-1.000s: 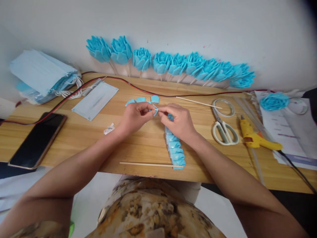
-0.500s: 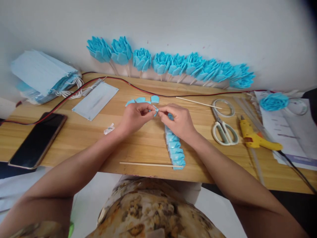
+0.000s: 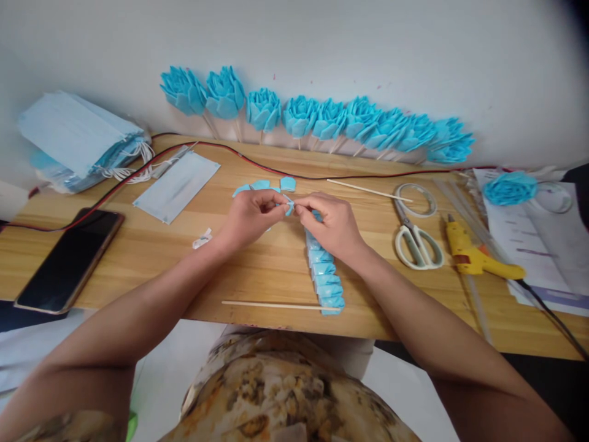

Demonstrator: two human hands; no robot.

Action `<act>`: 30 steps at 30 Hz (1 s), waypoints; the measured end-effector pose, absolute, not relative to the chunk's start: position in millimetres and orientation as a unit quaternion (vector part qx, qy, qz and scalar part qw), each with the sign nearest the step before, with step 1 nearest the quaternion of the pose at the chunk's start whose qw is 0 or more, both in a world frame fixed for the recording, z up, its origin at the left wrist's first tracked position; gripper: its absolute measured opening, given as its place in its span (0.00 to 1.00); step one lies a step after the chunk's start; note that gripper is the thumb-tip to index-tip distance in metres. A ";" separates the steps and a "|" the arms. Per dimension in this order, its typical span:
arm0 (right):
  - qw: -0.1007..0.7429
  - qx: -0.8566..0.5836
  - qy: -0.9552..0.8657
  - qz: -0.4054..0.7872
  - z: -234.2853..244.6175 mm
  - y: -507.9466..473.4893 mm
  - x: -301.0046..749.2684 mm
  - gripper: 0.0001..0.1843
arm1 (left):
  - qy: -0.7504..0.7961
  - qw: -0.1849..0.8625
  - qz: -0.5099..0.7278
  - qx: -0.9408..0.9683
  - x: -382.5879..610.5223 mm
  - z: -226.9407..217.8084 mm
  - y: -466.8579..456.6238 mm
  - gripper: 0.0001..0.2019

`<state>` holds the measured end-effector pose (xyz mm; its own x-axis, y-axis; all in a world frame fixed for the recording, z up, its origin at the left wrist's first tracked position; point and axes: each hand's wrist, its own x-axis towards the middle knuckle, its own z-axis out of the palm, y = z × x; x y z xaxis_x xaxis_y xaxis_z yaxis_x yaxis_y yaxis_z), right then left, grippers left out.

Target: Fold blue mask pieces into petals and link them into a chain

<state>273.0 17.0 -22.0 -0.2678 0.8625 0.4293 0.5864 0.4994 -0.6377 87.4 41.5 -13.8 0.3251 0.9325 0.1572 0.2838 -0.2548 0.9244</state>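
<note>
My left hand (image 3: 253,215) and my right hand (image 3: 329,221) meet above the middle of the table, both with fingers pinched. Between their fingertips is a small blue petal (image 3: 289,209), mostly covered by the fingers. Under and below my right hand runs an overlapping row of folded blue petals (image 3: 327,279). Just beyond my fingers lie a flat blue petal (image 3: 288,184) and a few more blue pieces (image 3: 261,184). A thin wooden stick (image 3: 271,305) lies along the near edge, its right end over the row.
Blue flowers on sticks (image 3: 301,116) lean against the wall. To the right are scissors (image 3: 418,245), a tape roll (image 3: 423,191) and a yellow glue gun (image 3: 469,252) with a cord. A phone (image 3: 71,261), a face mask (image 3: 178,184) and a mask stack (image 3: 83,132) lie left.
My fingers have shifted very slightly around the small blue petal, and a bit more of it shows by my left fingertips. Everything on the table stays in place.
</note>
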 end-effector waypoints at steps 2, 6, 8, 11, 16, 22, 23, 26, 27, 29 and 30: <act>0.394 -0.475 -0.763 0.192 -20.7 17.7 274.1 0.11 | 0.438 0.444 0.384 0.681 87.2 -14.2 42.5 0.11; 0.455 -0.505 -0.674 0.289 -18.8 21.7 279.0 0.10 | 0.442 0.510 0.374 0.636 85.2 -11.6 42.7 0.12; 0.475 -0.484 -0.617 0.398 -19.2 23.9 281.0 0.16 | 0.441 0.530 0.364 0.626 84.1 -9.2 41.6 0.12; 0.463 -0.429 -0.559 0.538 -20.4 24.7 280.8 0.24 | 0.438 0.542 0.354 0.624 83.7 -7.0 40.0 0.13; 0.459 -0.428 -0.561 0.540 -19.7 21.1 275.9 0.22 | 0.432 0.547 0.345 0.629 84.2 -5.8 39.3 0.13; 0.454 -0.445 -0.611 0.471 -19.6 19.8 274.2 0.21 | 0.418 0.523 0.348 0.656 85.1 -4.4 39.5 0.12; 0.452 -0.449 -0.618 0.462 -19.7 19.6 273.8 0.21 | 0.420 0.520 0.343 0.660 85.3 -5.6 39.9 0.12; 0.439 -0.465 -0.630 0.440 -19.7 18.4 272.8 0.22 | 0.420 0.522 0.342 0.659 85.2 -10.9 41.7 0.12; 0.437 -0.468 -0.632 0.437 -19.6 18.1 272.8 0.22 | 0.419 0.526 0.342 0.656 84.9 -12.4 42.5 0.12; 0.437 -0.468 -0.631 0.438 -19.1 17.9 273.6 0.21 | 0.421 0.537 0.338 0.649 84.0 -14.5 43.7 0.12; 0.436 -0.465 -0.631 0.443 -18.7 18.1 274.6 0.21 | 0.422 0.541 0.335 0.646 83.5 -14.8 44.2 0.12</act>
